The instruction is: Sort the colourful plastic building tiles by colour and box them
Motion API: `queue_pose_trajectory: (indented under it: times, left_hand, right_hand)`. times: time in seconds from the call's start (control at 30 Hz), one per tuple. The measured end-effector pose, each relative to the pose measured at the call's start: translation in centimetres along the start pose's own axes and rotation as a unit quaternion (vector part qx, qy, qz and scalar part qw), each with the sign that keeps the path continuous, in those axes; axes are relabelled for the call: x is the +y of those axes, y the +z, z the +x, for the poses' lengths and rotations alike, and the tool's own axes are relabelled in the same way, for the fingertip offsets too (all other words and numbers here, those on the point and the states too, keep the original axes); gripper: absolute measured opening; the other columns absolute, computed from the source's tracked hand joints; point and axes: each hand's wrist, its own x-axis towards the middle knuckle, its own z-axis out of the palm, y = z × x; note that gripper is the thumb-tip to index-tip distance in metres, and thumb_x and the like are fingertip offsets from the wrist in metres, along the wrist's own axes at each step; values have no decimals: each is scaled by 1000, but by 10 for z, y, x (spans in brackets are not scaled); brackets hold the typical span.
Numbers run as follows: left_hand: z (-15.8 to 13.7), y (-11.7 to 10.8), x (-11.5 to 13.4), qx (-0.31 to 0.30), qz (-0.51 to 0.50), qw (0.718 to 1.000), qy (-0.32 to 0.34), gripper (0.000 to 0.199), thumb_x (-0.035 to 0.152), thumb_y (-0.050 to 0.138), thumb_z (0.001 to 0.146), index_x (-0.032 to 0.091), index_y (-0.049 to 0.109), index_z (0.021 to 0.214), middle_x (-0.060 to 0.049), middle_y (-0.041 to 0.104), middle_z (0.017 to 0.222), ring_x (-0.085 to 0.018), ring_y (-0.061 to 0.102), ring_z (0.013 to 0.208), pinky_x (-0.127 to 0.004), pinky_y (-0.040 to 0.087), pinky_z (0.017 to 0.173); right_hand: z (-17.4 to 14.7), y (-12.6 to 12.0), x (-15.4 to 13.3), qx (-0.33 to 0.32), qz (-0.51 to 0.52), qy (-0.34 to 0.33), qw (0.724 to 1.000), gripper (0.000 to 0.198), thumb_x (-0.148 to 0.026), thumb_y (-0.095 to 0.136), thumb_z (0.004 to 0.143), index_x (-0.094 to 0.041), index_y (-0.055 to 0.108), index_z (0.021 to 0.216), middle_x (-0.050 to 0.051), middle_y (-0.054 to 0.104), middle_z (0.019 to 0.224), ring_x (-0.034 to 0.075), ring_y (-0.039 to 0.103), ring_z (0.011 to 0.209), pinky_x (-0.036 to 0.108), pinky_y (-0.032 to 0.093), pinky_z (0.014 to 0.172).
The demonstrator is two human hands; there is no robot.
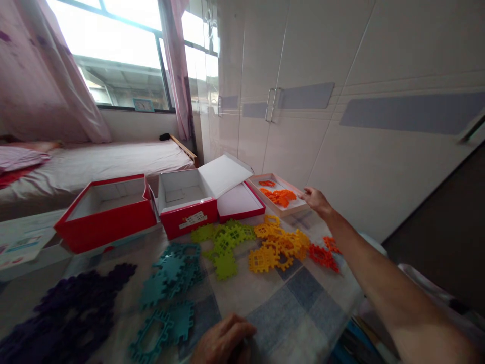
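My right hand (pixel 317 199) reaches out to the far right corner of a shallow pale-pink box lid (pixel 291 218), its fingers closed at the rim. Orange toothed plastic building pieces (pixel 279 197) lie inside that lid. Close to me, my left hand (pixel 225 341) rests on the table with its fingers curled and nothing visible in them; its underside is hidden. Nearest to it are teal pieces (pixel 170 273). Further along lie light green pieces (pixel 227 240), yellow pieces (pixel 278 245) and red-orange pieces (pixel 324 255), the last below my right forearm.
Dark purple pieces (pixel 71 313) spread over the table's left side. Behind stand a red open box (pixel 109 227), a second red box (pixel 189 218) with a white flap raised, and a red-edged lid (pixel 242 208). A wardrobe (pixel 303 60) rises behind the table; a bed (pixel 113 156) is at left.
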Motion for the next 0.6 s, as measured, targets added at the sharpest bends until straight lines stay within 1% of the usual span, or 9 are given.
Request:
queue_pose_trajectory:
  times: [0.1, 0.13, 0.2, 0.23, 0.27, 0.33, 0.4, 0.5, 0.6]
  left_hand:
    - [6, -11, 14, -27, -11, 999, -43, 27, 9, 44, 79, 22, 57, 99, -2, 65, 85, -11, 63, 74, -15, 49, 66]
    - [8, -14, 19, -31, -13, 998, -54, 28, 9, 44, 79, 21, 57, 100, -2, 65, 86, -11, 63, 75, -15, 49, 68]
    - [10, -19, 26, -35, -13, 997, -67, 26, 9, 44, 80, 21, 57, 100, -2, 64, 86, -11, 63, 76, -16, 49, 69]
    - [11, -20, 28, -33, -15, 997, -66, 25, 10, 44, 81, 21, 57, 99, -2, 64, 85, -11, 63, 75, -15, 49, 68]
    - [12, -21, 30, -32, -15, 997, -66, 23, 10, 44, 82, 21, 57, 98, -2, 64, 84, -11, 63, 74, -15, 49, 68]
    - [13, -22, 31, -38, -13, 997, -68, 21, 12, 44, 83, 21, 58, 96, -1, 64, 83, -11, 63, 74, -15, 48, 67]
    - [13, -23, 31, -51, -10, 996, -78, 20, 13, 43, 85, 21, 57, 97, -2, 64, 85, -11, 63, 75, -16, 48, 69]
    - [13, -24, 32, -57, -6, 995, -82, 20, 15, 42, 86, 21, 57, 98, -2, 64, 86, -11, 62, 76, -16, 48, 70]
    - [13, -25, 31, -51, -11, 995, -79, 20, 15, 42, 87, 21, 57, 99, -2, 65, 87, -10, 62, 77, -15, 48, 70]
  right_hand:
    - [-48, -38, 26, -91, -91, -19, 992, 72, -44, 77, 51, -14, 61, 115, 15, 56, 125, 29, 49, 118, 39, 35, 102]
    - [-64, -50, 35, -132, -165, -37, 977, 80, -51, 74, 53, -14, 57, 122, 15, 51, 131, 29, 45, 122, 40, 32, 105]
    - [-92, -65, 50, -196, -285, -54, 937, 90, -62, 66, 58, -13, 48, 131, 16, 43, 138, 30, 39, 127, 40, 29, 107]
    - [-104, -68, 54, -217, -329, -59, 917, 93, -66, 61, 61, -12, 44, 134, 17, 40, 139, 30, 38, 127, 40, 29, 107]
    - [-115, -69, 57, -226, -358, -59, 904, 93, -68, 58, 62, -12, 42, 136, 17, 39, 140, 30, 38, 127, 41, 30, 106]
    - [-130, -65, 58, -218, -398, -58, 889, 91, -69, 54, 64, -15, 41, 136, 15, 38, 140, 31, 36, 127, 44, 31, 103]
    - [-139, -59, 55, -196, -427, -60, 881, 82, -69, 52, 66, -21, 47, 132, 14, 40, 138, 32, 37, 125, 47, 34, 99]
    - [-143, -59, 53, -179, -426, -71, 884, 64, -62, 55, 68, -26, 56, 121, 12, 49, 127, 30, 46, 116, 43, 39, 91]
    - [-144, -64, 59, -166, -408, -73, 895, 52, -56, 59, 66, -24, 63, 107, 10, 54, 114, 27, 53, 105, 39, 41, 88]
